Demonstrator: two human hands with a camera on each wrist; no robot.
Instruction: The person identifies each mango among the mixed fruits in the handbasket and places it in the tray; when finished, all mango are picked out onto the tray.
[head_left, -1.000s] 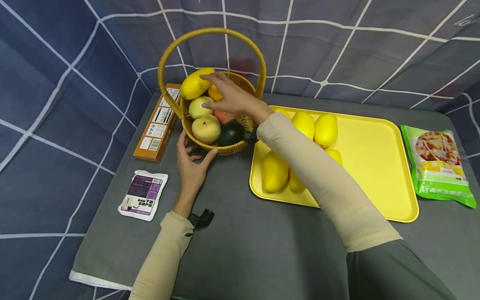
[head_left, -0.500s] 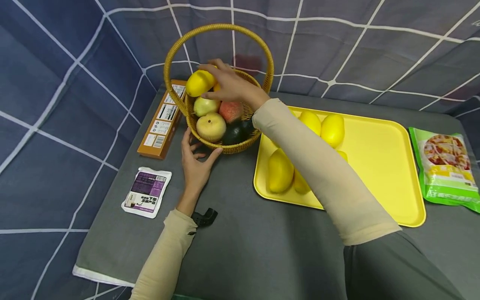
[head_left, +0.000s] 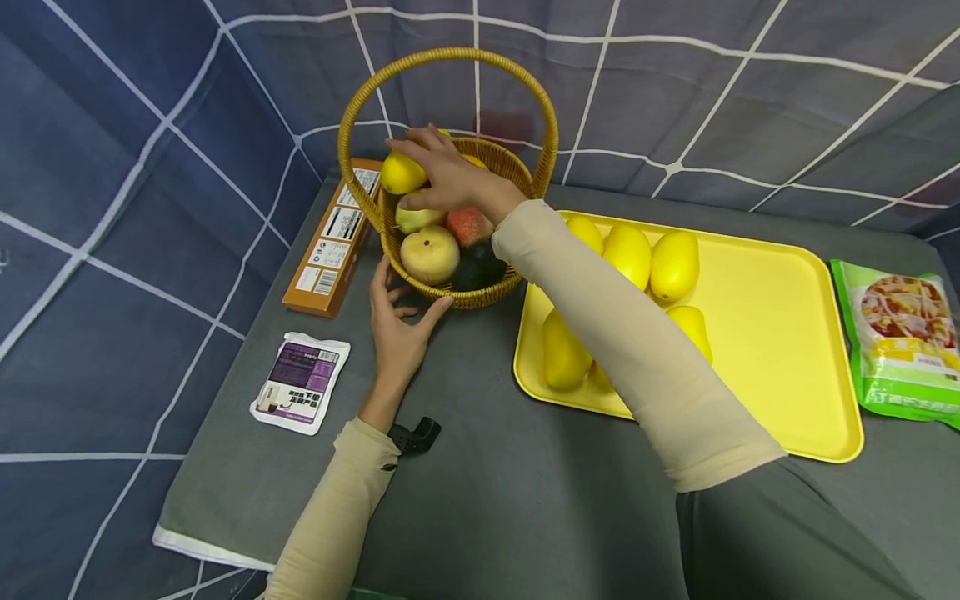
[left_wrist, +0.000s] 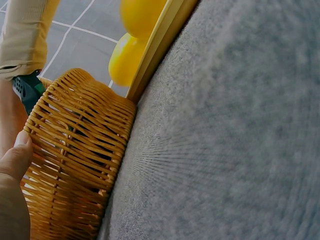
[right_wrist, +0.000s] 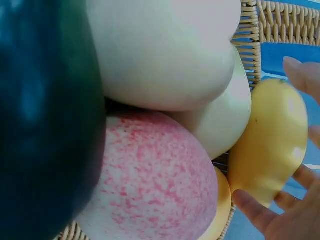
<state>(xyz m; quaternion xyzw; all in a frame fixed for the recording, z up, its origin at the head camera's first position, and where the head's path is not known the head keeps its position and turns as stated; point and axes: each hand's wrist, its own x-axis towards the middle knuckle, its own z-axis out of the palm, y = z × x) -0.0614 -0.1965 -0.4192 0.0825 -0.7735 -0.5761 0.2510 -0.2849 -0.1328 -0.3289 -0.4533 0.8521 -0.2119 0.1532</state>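
In the head view my right hand (head_left: pixel 456 177) reaches over the wicker basket (head_left: pixel 480 297) and holds a yellow mango (head_left: pixel 402 172) at its far left rim. Seen from the right wrist, thumb and fingers lie around that mango (right_wrist: pixel 272 135). A round pale-yellow fruit (head_left: pixel 430 255), a light green fruit (head_left: pixel 417 219), a reddish peach-like fruit (head_left: pixel 469 226) and a dark green avocado-like fruit (head_left: pixel 478 267) lie inside. With its thumb on the front rim, my left hand (head_left: pixel 400 337) grips the basket's near left side; the left wrist view shows the thumb against the weave (left_wrist: pixel 75 150).
A yellow tray (head_left: pixel 772 333) with several mangoes (head_left: pixel 628 254) stands right of the basket. Beyond it lies a green food bag (head_left: pixel 903 333). An orange-brown box (head_left: pixel 333 246) and a white-purple pouch (head_left: pixel 302 382) lie left. The tall handle (head_left: pixel 450 55) arches over the basket.
The mango has turned under my right hand and sits lower against the rim, more covered by the fingers. My left hand keeps its place on the basket. The head view has shifted slightly.
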